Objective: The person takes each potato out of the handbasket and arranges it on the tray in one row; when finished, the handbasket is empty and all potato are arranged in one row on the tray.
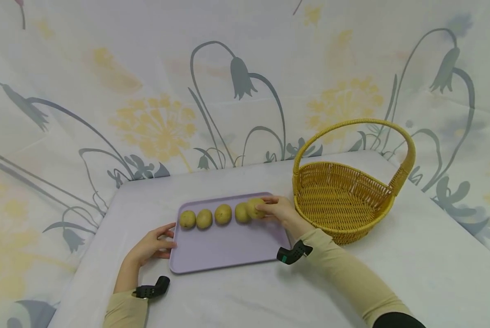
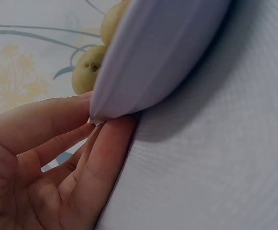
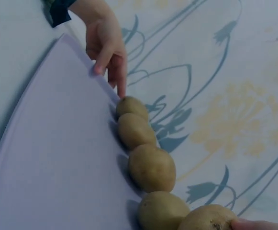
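A row of several yellowish potatoes [image 1: 223,214] lies along the far side of a lilac tray [image 1: 220,250]. My right hand [image 1: 283,213] pinches the rightmost potato [image 1: 254,208] between thumb and fingers at the row's right end. That potato overlaps its neighbour [image 1: 242,213] in the head view, and in the right wrist view the held potato [image 3: 208,219] appears at the bottom edge. At the tray's left side, my left hand [image 1: 152,246] grips the rim. The left wrist view shows the thumb and fingers [image 2: 100,167] around the tray's edge [image 2: 143,62].
To the right of the tray stands a yellow wicker basket [image 1: 345,232] with a tall arched handle. A white cloth [image 1: 236,300] covers the table. Behind it hangs a flower-patterned curtain [image 1: 158,68]. Both wrists wear black bands [image 1: 150,290].
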`<action>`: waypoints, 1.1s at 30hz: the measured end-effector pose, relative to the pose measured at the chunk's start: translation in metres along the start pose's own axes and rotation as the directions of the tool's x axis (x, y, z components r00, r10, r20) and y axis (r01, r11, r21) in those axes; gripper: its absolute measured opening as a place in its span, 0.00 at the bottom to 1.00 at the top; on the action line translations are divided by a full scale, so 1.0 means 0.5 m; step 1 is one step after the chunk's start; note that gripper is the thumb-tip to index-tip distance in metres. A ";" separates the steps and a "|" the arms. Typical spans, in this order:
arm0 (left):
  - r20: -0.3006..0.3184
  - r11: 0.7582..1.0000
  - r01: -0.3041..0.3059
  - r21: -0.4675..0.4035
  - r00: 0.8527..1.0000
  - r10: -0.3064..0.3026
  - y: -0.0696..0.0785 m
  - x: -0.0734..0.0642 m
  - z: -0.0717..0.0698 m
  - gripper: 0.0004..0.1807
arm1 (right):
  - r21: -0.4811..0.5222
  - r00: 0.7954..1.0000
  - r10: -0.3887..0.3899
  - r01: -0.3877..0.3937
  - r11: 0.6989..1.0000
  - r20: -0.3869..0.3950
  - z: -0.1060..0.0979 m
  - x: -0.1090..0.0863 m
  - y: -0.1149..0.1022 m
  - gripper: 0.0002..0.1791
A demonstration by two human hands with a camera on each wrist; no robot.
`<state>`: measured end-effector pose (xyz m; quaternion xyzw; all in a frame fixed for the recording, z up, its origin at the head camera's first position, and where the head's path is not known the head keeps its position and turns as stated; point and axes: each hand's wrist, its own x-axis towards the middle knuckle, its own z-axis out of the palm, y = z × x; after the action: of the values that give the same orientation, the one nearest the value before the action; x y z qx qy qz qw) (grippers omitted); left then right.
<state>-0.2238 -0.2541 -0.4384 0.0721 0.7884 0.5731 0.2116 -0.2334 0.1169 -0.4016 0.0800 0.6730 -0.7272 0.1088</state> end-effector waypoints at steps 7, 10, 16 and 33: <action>0.008 1.000 -0.002 -0.003 1.000 0.002 0.002 0.000 0.002 0.42 | -0.013 0.991 0.021 -0.023 1.000 -0.135 0.000 0.017 0.028 0.27; 0.008 1.000 -0.002 -0.006 1.000 0.002 0.004 -0.001 0.003 0.42 | -0.080 0.986 -0.018 0.005 0.997 -0.164 0.003 0.021 0.034 0.26; 0.016 1.000 -0.002 -0.014 1.000 0.002 0.005 -0.002 0.002 0.42 | -0.303 0.968 -0.144 0.076 0.950 -0.207 0.016 0.017 0.042 0.23; 0.023 1.000 -0.002 -0.019 1.000 0.002 0.009 -0.005 0.003 0.42 | -0.358 0.975 -0.140 0.069 0.931 -0.174 0.004 0.007 0.038 0.32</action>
<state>-0.2217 -0.2524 -0.4340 0.0776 0.7804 0.5798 0.2208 -0.2316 0.1133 -0.4207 0.0948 0.8022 -0.5893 0.0152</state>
